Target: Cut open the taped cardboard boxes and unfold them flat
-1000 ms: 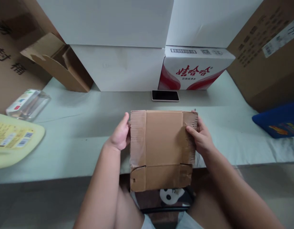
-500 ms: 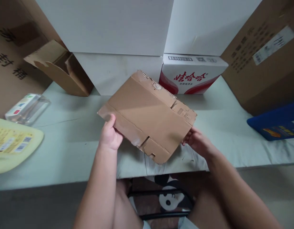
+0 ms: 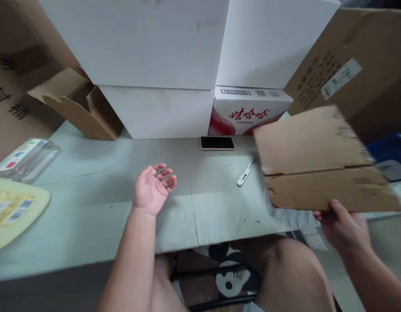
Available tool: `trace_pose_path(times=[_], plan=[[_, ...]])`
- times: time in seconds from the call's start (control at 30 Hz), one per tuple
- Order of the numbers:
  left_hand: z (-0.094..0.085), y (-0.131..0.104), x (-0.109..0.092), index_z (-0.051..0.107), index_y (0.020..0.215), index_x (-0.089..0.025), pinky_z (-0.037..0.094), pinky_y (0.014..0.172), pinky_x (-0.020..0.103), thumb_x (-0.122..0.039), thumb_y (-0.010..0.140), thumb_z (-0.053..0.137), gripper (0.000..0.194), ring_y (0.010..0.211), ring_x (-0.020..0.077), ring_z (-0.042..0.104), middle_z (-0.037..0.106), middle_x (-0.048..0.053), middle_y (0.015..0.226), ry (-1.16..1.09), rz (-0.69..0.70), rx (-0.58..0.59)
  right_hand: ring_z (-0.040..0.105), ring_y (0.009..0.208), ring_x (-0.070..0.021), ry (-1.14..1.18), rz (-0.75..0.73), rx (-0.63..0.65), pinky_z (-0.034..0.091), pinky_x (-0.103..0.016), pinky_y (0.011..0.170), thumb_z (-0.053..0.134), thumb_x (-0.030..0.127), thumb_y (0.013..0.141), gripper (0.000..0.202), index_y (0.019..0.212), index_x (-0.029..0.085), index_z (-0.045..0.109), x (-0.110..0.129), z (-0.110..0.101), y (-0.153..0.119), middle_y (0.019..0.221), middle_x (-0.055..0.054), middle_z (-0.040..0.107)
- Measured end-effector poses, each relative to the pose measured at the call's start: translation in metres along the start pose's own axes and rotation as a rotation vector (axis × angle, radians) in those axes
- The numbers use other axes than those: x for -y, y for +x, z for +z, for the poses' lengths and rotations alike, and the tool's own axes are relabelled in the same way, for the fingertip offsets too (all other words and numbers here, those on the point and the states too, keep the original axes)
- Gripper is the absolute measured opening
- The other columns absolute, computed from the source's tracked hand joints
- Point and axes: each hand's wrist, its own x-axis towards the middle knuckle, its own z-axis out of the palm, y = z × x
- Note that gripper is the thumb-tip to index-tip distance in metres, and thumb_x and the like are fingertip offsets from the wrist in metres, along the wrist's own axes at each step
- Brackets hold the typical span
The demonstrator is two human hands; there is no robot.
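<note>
A flat piece of brown cardboard (image 3: 304, 143) with torn edges and a fold line is held up at the right. My right hand (image 3: 345, 225) grips it by the lower edge, thumb on the near face. Palm up over the table, my left hand (image 3: 153, 188) holds nothing, its fingers apart and slightly curled. Between the hands a small white utility knife (image 3: 245, 174) lies on the table, close to the cardboard's left edge. Farther back, a phone with a dark screen (image 3: 217, 143) rests flat near the boxes.
White boxes (image 3: 154, 112) and a red-and-white carton (image 3: 244, 115) stand along the back. An open brown box (image 3: 86, 108), a clear plastic container (image 3: 27, 160) and a yellow package (image 3: 18, 212) sit at the left. A blue package (image 3: 390, 151) is partly hidden at the right.
My left hand has let go of the cardboard. My right hand has carried it to the right and turned it. The phone and the utility knife have come into view.
</note>
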Motion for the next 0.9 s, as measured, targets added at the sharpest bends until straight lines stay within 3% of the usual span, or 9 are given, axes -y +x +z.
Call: trace_pose_path(times=[0.07, 0.17, 0.3, 0.4, 0.47, 0.57, 0.7, 0.8, 0.9], plan=[[0.001, 0.001, 0.002, 0.062, 0.086, -0.016, 0.058, 0.062, 0.029, -0.037, 0.082, 0.058, 0.022, 0.061, 0.0157, 0.067, 0.066, 0.004, 0.074, -0.002, -0.007, 0.0, 0.06, 0.038, -0.014, -0.142, -0.082, -0.153, 0.049, -0.022, 0.036, 0.075, 0.036, 0.082, 0.02, 0.065, 0.031, 0.066, 0.011, -0.021, 0.009, 0.051, -0.005, 0.062], [0.007, 0.003, 0.006, 0.062, 0.082, -0.016, 0.058, 0.061, 0.029, -0.035, 0.083, 0.054, 0.02, 0.06, 0.0158, 0.066, 0.066, 0.005, 0.072, -0.015, -0.019, -0.021, 0.064, 0.043, -0.0131, -0.28, -0.153, -0.25, 0.053, -0.021, 0.042, 0.068, 0.025, 0.09, 0.026, 0.064, 0.03, 0.067, 0.035, -0.02, 0.034, 0.055, -0.006, 0.066], [0.016, 0.005, 0.01, 0.062, 0.079, -0.015, 0.057, 0.059, 0.029, -0.032, 0.085, 0.05, 0.022, 0.057, 0.0156, 0.065, 0.064, 0.004, 0.068, -0.017, -0.031, -0.042, 0.063, 0.047, -0.0042, -0.293, -0.106, -0.137, 0.051, -0.012, 0.054, 0.06, 0.02, 0.091, 0.027, 0.064, 0.022, 0.063, 0.067, 0.029, 0.1, 0.058, 0.002, 0.066], [0.018, 0.005, 0.009, 0.062, 0.077, -0.015, 0.056, 0.058, 0.028, -0.032, 0.086, 0.049, 0.023, 0.056, 0.0153, 0.065, 0.063, 0.004, 0.067, -0.013, -0.035, -0.04, 0.071, 0.059, -0.0086, -0.275, -0.001, 0.017, 0.058, -0.018, 0.066, 0.056, 0.018, 0.095, 0.026, 0.069, 0.02, 0.061, 0.075, 0.079, 0.143, 0.065, -0.003, 0.072], [0.016, 0.004, 0.006, 0.062, 0.076, -0.015, 0.056, 0.058, 0.028, -0.032, 0.086, 0.05, 0.023, 0.055, 0.0152, 0.064, 0.063, 0.004, 0.066, -0.023, -0.038, -0.045, 0.075, 0.065, -0.0137, -0.279, 0.059, 0.098, 0.061, -0.023, 0.063, 0.057, 0.011, 0.095, 0.02, 0.077, 0.019, 0.062, 0.068, 0.106, 0.154, 0.069, -0.007, 0.075], [0.01, 0.002, -0.001, 0.062, 0.076, -0.016, 0.056, 0.058, 0.029, -0.032, 0.086, 0.049, 0.023, 0.054, 0.0153, 0.063, 0.063, 0.004, 0.065, -0.055, -0.021, -0.052, 0.076, 0.066, -0.0157, -0.317, 0.118, 0.206, 0.064, -0.026, 0.061, 0.056, 0.011, 0.096, 0.011, 0.089, 0.017, 0.064, 0.05, 0.132, 0.142, 0.074, -0.008, 0.076], [0.003, -0.002, -0.01, 0.062, 0.074, -0.015, 0.055, 0.057, 0.029, -0.032, 0.086, 0.048, 0.024, 0.053, 0.0151, 0.062, 0.062, 0.003, 0.063, -0.12, 0.018, -0.05, 0.076, 0.067, -0.0167, -0.428, 0.172, 0.356, 0.064, -0.027, 0.061, 0.059, 0.014, 0.095, 0.006, 0.097, 0.016, 0.064, 0.033, 0.149, 0.106, 0.079, -0.01, 0.078], [-0.002, -0.007, -0.013, 0.062, 0.072, -0.015, 0.053, 0.055, 0.028, -0.032, 0.085, 0.049, 0.025, 0.051, 0.0145, 0.061, 0.061, 0.002, 0.062, -0.186, 0.026, -0.043, 0.077, 0.071, -0.0184, -0.542, 0.168, 0.494, 0.064, -0.027, 0.061, 0.066, 0.014, 0.089, 0.011, 0.1, 0.015, 0.065, 0.033, 0.167, 0.079, 0.082, -0.012, 0.078], [-0.011, -0.012, -0.018, 0.061, 0.071, -0.015, 0.052, 0.054, 0.027, -0.032, 0.085, 0.05, 0.025, 0.049, 0.0134, 0.059, 0.059, 0.001, 0.06, -0.281, 0.039, -0.037, 0.078, 0.074, -0.0187, -0.654, 0.089, 0.654, 0.064, -0.027, 0.064, 0.069, 0.016, 0.086, 0.017, 0.103, 0.016, 0.066, 0.039, 0.201, 0.051, 0.083, -0.011, 0.078]])
